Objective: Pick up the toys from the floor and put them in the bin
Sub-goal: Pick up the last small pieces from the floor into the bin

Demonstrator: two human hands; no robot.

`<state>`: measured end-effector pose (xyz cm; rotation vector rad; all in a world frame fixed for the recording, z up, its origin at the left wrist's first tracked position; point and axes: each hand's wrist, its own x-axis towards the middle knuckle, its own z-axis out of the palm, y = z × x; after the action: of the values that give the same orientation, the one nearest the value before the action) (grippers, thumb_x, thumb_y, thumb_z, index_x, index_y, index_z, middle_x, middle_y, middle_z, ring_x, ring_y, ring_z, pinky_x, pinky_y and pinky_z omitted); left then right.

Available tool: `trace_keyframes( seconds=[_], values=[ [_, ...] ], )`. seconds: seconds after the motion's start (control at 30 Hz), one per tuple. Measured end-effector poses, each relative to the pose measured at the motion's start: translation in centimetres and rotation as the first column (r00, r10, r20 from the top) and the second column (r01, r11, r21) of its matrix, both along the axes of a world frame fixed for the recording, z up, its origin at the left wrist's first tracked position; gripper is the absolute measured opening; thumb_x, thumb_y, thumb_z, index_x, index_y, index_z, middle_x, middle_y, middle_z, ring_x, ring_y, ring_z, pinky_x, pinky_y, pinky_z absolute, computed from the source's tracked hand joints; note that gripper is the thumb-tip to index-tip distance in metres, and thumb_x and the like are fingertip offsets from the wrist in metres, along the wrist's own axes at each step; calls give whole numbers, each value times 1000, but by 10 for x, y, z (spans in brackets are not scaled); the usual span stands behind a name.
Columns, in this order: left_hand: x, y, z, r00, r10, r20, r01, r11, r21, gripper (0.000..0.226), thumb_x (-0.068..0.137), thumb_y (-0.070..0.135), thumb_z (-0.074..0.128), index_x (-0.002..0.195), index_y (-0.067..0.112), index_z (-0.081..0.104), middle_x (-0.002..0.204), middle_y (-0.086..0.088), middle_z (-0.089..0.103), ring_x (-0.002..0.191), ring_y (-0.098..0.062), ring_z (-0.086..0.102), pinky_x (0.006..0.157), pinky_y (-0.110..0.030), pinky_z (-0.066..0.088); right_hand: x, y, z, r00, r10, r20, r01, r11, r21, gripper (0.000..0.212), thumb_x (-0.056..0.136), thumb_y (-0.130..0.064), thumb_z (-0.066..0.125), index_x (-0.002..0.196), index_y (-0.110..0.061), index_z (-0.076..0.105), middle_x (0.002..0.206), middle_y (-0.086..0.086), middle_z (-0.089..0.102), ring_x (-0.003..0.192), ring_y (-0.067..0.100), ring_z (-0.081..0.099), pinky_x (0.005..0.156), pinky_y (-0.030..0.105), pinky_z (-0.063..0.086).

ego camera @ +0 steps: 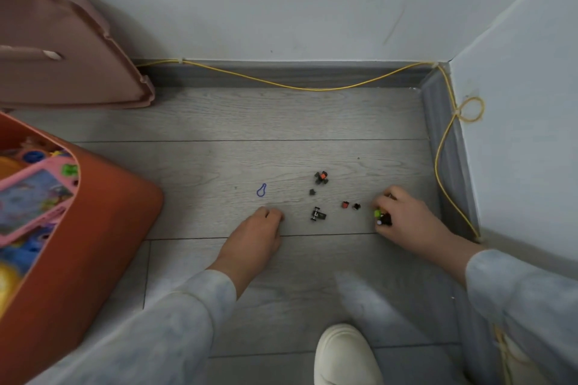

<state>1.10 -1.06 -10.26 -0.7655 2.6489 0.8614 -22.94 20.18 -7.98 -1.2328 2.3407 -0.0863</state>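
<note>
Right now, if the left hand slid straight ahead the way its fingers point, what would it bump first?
Probably nothing soon: the left hand points between the blue loop and the small black piece, toward the baseboard.

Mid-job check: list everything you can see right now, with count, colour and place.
bin: one, orange, left, holding mixed toys
pink panel: one, upper left against wall
blue loop: one, floor, centre
loose toy pieces: five, black, grey and red-orange, floor between the hands
green-and-black toy: one, in right hand's grasp
yellow cable: one, along skirting
white shoe: one, bottom centre
left hand: fingers curled, resting on floor, contents unclear
right hand: closed on the toy
</note>
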Motion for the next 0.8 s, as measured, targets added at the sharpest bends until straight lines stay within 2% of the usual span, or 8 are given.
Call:
trace_keyframes(
  seconds=[0.07, 0.13, 0.27, 0.37, 0.5, 0.57, 0.7, 0.8],
  values=[
    [1, 1, 0, 998, 61, -35, -60, 998, 9, 27, 92, 15, 57, 119, 12, 62, 112, -12, 59, 93, -36, 64, 82, -40, 52, 2, -10, 2, 1000, 16, 27, -16, 1000, 18, 31, 75, -21, 77, 103, -14, 66, 102, 1, 51, 92, 25, 59, 77, 27, 41],
    [3, 2, 0, 994, 101, -33, -102, 995, -8, 20, 92, 16, 59, 111, 10, 65, 107, -14, 60, 90, -38, 64, 78, -39, 51, 8, -19, 3, 998, 1, 67, 2, 999, -33, 32, 70, -17, 79, 99, -13, 67, 92, -3, 49, 87, 26, 59, 75, 23, 37],
    [2, 8, 3, 982, 163, 98, -163, 987, -3, 22, 93, 21, 57, 112, 11, 62, 113, -13, 58, 100, -35, 61, 87, -37, 48, 24, -43, 10, 994, -2, 106, 17, 990, -139, 24, 68, -11, 74, 91, -16, 69, 82, -2, 54, 78, 24, 61, 70, 23, 39],
    [-1, 12, 5, 968, 196, 157, -199, 980, 2, 24, 91, 18, 56, 112, 9, 61, 115, -15, 57, 105, -36, 60, 91, -38, 49, 35, -78, 21, 992, 23, 128, 4, 978, -209, 21, 68, -11, 72, 88, -17, 69, 82, 2, 61, 77, 22, 60, 70, 22, 38],
    [2, 11, 11, 968, 174, 181, -183, 982, 35, 22, 91, 18, 54, 110, 9, 61, 114, -16, 60, 106, -37, 60, 92, -38, 49, 47, -117, 40, 985, 62, 161, -11, 954, -298, 26, 69, -10, 71, 94, -16, 72, 89, 4, 65, 82, 20, 62, 73, 18, 37],
    [7, 5, 19, 969, 215, 120, -222, 974, 47, 20, 90, 20, 55, 106, 13, 63, 111, -13, 61, 104, -33, 60, 89, -34, 46, 50, -131, 51, 983, 75, 169, -17, 947, -321, 28, 70, -9, 70, 96, -16, 74, 91, 3, 64, 81, 16, 58, 72, 17, 34],
    [16, -17, 48, 939, 339, -60, -336, 941, 48, 29, 87, 18, 59, 115, 15, 65, 110, -10, 62, 99, -29, 62, 87, -33, 47, 54, -152, 75, 979, 103, 174, -32, 929, -367, 20, 71, -8, 71, 89, -18, 73, 89, 1, 63, 82, 15, 57, 72, 21, 35],
    [25, -41, 81, 878, 403, -259, -410, 912, 28, 20, 83, 9, 63, 102, 12, 71, 97, -10, 65, 87, -28, 65, 82, -31, 48, 61, -175, 96, 973, 137, 186, -51, 912, -407, 20, 71, -13, 71, 80, -28, 63, 81, -6, 58, 74, 13, 54, 66, 24, 35]
  ],
)
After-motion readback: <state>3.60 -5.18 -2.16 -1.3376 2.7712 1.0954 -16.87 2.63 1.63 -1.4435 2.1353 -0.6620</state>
